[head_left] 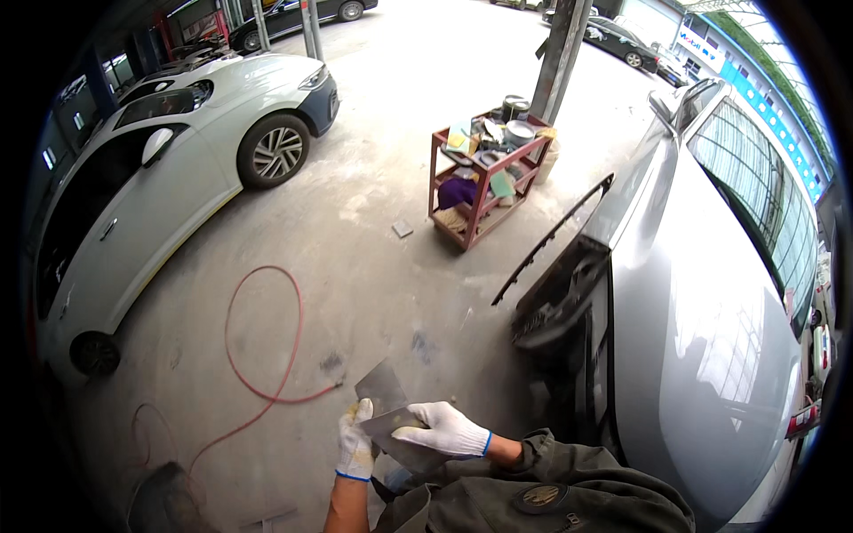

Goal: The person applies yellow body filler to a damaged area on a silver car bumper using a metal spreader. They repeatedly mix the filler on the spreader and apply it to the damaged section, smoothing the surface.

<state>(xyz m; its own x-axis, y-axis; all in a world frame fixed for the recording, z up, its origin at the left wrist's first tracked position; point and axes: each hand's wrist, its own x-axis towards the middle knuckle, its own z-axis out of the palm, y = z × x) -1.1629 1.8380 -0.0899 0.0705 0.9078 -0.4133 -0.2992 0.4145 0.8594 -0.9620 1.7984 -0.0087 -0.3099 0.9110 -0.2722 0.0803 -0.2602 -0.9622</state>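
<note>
In front of my body, both hands wear white knit gloves with blue cuffs. My left hand [355,444] is closed on the left edge of a thin, flat grey sheet [381,385] that extends above and below the hands. My right hand [444,429] pinches a smaller flat grey piece [388,421], which lies across the larger sheet and hides its middle. I cannot make out what either piece is made of. Some yellowish stains mark the left glove.
At right stands a silver car [657,293], a dark trim strip [553,240] jutting from its front. A red-brown cart [468,233] holding cans and cloths stands ahead. A red hose [299,330] loops over the floor at left, near a white car [169,191].
</note>
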